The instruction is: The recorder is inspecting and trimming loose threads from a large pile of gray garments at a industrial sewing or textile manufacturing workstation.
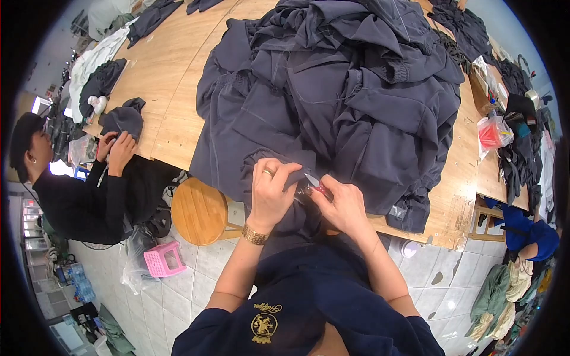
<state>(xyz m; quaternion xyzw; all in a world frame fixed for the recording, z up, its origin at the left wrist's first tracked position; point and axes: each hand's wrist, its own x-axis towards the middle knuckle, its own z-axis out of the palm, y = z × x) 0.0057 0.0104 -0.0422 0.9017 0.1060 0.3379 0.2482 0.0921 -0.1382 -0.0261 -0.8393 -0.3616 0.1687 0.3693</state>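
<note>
A large heap of dark grey garments (332, 89) with elastic gathers lies on the wooden table in front of me. At its near edge my left hand (268, 193) is closed, thumb and fingers pinching the cloth of one garment (237, 166). Close beside it on the right, my right hand (344, 206) is wrapped round small thread snips (320, 187) with a red handle. The metal blades point up and left, towards the fingertips of my left hand. Whether the blades touch a thread is too small to tell.
The wooden table (172, 89) runs across in front. A co-worker (77, 184) sits at the left, handling dark cloth. A round wooden stool (199, 212) and a pink plastic stool (164, 260) stand at lower left. A red plastic bag (490, 135) sits at the right.
</note>
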